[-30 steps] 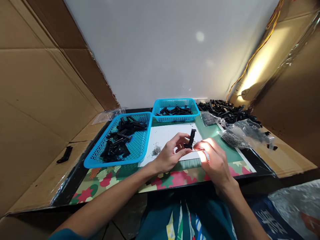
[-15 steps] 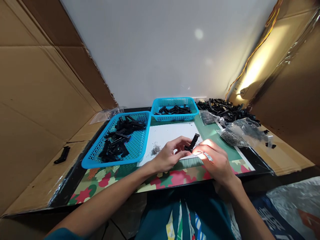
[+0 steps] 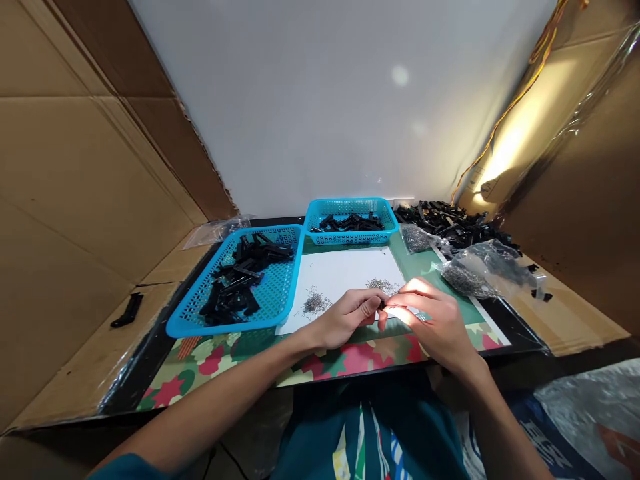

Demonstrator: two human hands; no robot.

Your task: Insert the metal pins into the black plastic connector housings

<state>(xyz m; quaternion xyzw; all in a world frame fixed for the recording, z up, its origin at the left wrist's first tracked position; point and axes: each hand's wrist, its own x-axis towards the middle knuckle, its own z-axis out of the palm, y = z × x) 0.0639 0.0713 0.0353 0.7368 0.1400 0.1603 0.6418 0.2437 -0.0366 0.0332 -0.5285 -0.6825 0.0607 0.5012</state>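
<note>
Since half a second ago the black plastic clip (image 3: 382, 305) that stood up between the fingers has dropped down and is now almost hidden, only a dark sliver showing where the two hands meet over the near edge of the white sheet (image 3: 345, 270). At far left, brown cardboard walls (image 3: 75, 173) close in the workplace, and a lone black part (image 3: 129, 310) lies on the cardboard flap beside the desk (image 3: 165, 380), whose top carries a mat printed with red and green leaf shapes. Next comes a large blue basket (image 3: 280, 313) half full of black plastic parts (image 3: 240, 277), with a clear bag (image 3: 215, 230) behind it. The left hand (image 3: 345, 319) is curled, thumb and fingers pinched on the clip; just beyond it lies a small heap of tiny metal springs (image 3: 314, 303) on the sheet, and a second scatter (image 3: 383, 285) farther right. Behind the sheet stands a smaller blue basket (image 3: 320, 237) holding more black parts (image 3: 350, 222), against a plain white wall (image 3: 325, 100). The right hand (image 3: 433, 320) is closed on the clip from the other side, brightly lit. Farther right lie plastic bags of metal bits (image 3: 470, 273), a loose pile of black parts (image 3: 450, 220), and a lit cardboard wall with yellow wires (image 3: 505, 113).
</note>
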